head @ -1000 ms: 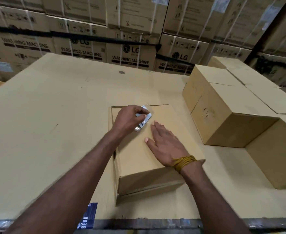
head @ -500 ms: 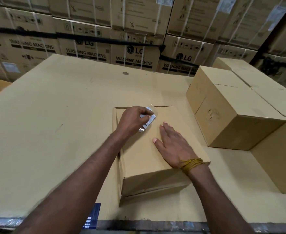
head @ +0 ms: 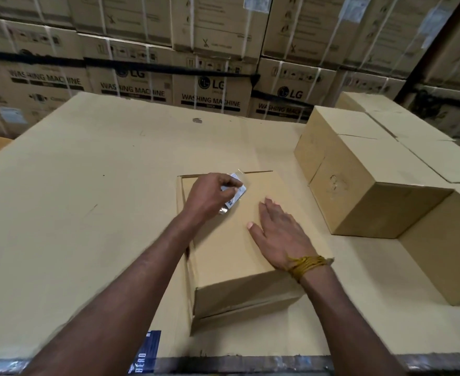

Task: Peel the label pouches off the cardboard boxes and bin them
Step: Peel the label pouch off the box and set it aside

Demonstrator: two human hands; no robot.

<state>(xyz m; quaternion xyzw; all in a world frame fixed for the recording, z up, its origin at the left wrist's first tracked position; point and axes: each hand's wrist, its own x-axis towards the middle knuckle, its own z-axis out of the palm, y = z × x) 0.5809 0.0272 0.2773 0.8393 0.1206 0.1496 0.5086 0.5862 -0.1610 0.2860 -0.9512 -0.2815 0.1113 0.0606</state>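
A plain cardboard box (head: 231,256) lies flat in the middle of a large cardboard sheet. My left hand (head: 209,196) pinches a clear label pouch (head: 235,192) with a white barcode slip inside, at the box's far left part; the pouch is lifted and crumpled, and I cannot tell whether any of it still sticks to the box. My right hand (head: 280,234), with a yellow thread band at the wrist, presses flat on the box top with straight fingers. No bin is in view.
Several more plain boxes (head: 372,185) stand stacked close together at the right. The big cardboard sheet (head: 74,213) covers the work surface, its front edge near me. A wall of strapped washing-machine cartons (head: 209,85) rises behind.
My left hand has kept its pinch on the pouch and drawn it slightly back and left. My right hand stays flat on the box.
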